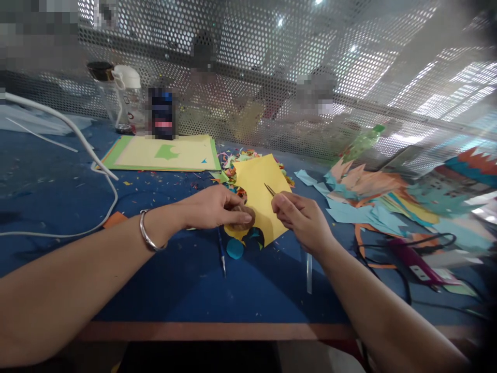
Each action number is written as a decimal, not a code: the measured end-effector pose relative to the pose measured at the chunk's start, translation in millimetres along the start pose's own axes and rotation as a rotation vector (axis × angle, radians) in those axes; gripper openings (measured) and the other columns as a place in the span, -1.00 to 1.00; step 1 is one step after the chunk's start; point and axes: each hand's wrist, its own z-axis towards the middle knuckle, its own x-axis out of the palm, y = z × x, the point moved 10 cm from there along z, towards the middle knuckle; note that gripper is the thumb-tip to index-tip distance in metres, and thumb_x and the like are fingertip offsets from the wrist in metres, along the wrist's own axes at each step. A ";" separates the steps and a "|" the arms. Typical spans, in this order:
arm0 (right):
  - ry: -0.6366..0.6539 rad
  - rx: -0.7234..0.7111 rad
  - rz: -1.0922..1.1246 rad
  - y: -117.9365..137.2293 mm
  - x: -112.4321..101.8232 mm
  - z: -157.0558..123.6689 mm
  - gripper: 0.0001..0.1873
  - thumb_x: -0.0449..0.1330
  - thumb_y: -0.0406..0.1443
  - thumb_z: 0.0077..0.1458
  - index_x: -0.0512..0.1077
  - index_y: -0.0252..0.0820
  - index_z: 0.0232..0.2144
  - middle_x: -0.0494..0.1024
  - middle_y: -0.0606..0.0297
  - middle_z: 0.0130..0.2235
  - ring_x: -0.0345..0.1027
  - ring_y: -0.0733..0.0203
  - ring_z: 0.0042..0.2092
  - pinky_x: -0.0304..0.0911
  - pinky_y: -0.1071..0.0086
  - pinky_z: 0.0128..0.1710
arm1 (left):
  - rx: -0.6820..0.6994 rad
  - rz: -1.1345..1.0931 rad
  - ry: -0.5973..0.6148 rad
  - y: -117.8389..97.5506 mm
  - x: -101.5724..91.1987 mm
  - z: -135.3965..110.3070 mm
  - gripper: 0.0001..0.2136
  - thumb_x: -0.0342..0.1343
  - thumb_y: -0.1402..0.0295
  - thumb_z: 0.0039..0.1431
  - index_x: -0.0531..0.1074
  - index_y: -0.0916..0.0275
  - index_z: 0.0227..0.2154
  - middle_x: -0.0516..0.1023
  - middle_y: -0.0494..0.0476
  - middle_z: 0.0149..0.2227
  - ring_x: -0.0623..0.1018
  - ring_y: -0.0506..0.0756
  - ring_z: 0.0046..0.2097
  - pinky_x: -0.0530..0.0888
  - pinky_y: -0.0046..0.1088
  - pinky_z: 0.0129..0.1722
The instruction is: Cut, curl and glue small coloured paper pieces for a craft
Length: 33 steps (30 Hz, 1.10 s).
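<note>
My left hand [212, 207], with a bracelet at the wrist, is closed with thumb and fingers on a round brownish piece [245, 215]; its exact kind is unclear. This piece lies over the lower left of a yellow paper sheet [264, 176] that has curved cut-outs along its edge. In my right hand [298, 215] is a thin pointed tool [269, 189], its dark tip over the sheet; the rest is hidden by my fingers. A blue paper circle [235, 248] and a slim blue pen-like tool [222, 254] lie just below.
Paper scraps [246, 155] are heaped behind the yellow sheet. Stacked coloured paper [194, 150], bottles [128, 98] and a phone-like screen [162, 114] stand at back left. Blue paper pieces [357, 212], a purple power strip [415, 261] and cables are at right. A white cable [70, 119] crosses the left.
</note>
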 end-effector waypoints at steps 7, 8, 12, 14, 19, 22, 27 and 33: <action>-0.051 -0.055 -0.092 5.1 -6.3 0.0 -0.51 0.09 0.10 0.23 0.31 -0.16 -0.49 0.03 0.50 -0.62 -0.15 0.39 -0.59 -0.22 0.40 -0.61 | -0.048 0.572 -0.276 5.3 -42.1 1.0 -0.49 -0.01 -0.06 0.23 0.32 0.23 -0.68 0.24 0.01 -0.68 0.18 -0.03 -0.61 0.01 -0.38 -0.54; -0.061 -0.066 -0.120 6.5 -6.9 0.1 -0.51 0.09 0.10 0.23 0.31 -0.16 -0.49 0.05 0.49 -0.61 -0.13 0.39 -0.58 -0.20 0.40 -0.61 | -0.053 0.551 -0.311 8.4 -46.8 2.8 -0.50 -0.02 -0.06 0.23 0.36 0.23 -0.64 0.29 0.02 -0.65 0.22 -0.03 -0.59 0.04 -0.39 -0.53; -0.090 -0.074 -0.207 10.2 -6.4 0.3 -0.47 0.11 0.13 0.19 0.31 -0.17 -0.52 0.13 0.45 -0.59 -0.04 0.38 -0.55 -0.12 0.41 -0.58 | -0.132 0.468 -0.337 25.0 -50.8 15.6 -0.56 0.01 -0.04 0.21 0.48 0.26 -0.46 0.48 0.09 -0.50 0.37 0.02 -0.48 0.17 -0.43 -0.46; -0.097 -0.075 -0.235 11.9 -5.7 0.3 -0.47 0.11 0.14 0.17 0.30 -0.17 -0.53 0.13 0.46 -0.59 -0.03 0.38 -0.56 -0.11 0.41 -0.57 | -0.195 0.449 -0.315 32.4 -49.4 23.8 -0.63 0.09 0.02 0.17 0.49 0.28 -0.34 0.54 0.14 -0.39 0.45 0.06 -0.39 0.22 -0.43 -0.43; -0.121 -0.106 -0.280 15.4 -8.3 1.2 -0.47 0.11 0.14 0.16 0.31 -0.16 -0.53 0.09 0.48 -0.61 -0.05 0.38 -0.56 -0.11 0.40 -0.56 | -0.269 0.296 -0.491 42.7 -68.8 41.6 -0.55 0.31 0.24 0.00 0.34 0.28 -0.08 0.55 0.13 -0.34 0.51 0.09 -0.39 0.28 -0.44 -0.42; -0.128 -0.113 -0.290 15.0 -9.9 2.0 -0.49 0.11 0.13 0.18 0.32 -0.16 -0.52 0.09 0.48 -0.61 -0.05 0.37 -0.56 -0.11 0.40 -0.55 | -0.328 -0.047 -0.581 59.6 -71.3 51.4 -0.41 0.39 0.31 -0.09 0.25 0.25 -0.02 0.47 0.00 -0.49 0.47 0.06 -0.54 0.22 -0.48 -0.52; -0.146 -0.128 -0.311 17.3 -11.4 1.3 -0.51 0.12 0.11 0.19 0.34 -0.17 -0.50 0.13 0.47 -0.59 -0.03 0.37 -0.54 -0.08 0.40 -0.53 | -0.255 -0.234 -0.626 50.2 -67.4 65.9 -0.63 0.33 0.51 0.01 0.29 0.26 -0.17 0.40 -0.06 -0.57 0.44 -0.02 -0.57 0.25 -0.53 -0.53; -0.196 -0.183 -0.342 25.9 -18.7 -1.3 -0.51 0.09 0.08 0.22 0.31 -0.16 -0.52 0.16 0.45 -0.58 0.01 0.35 -0.51 -0.03 0.39 -0.49 | 0.013 -0.392 -0.704 16.0 -101.3 57.0 -0.89 0.17 0.59 0.10 0.37 0.31 -0.41 0.48 0.04 -0.48 0.48 -0.07 -0.53 0.36 -0.52 -0.48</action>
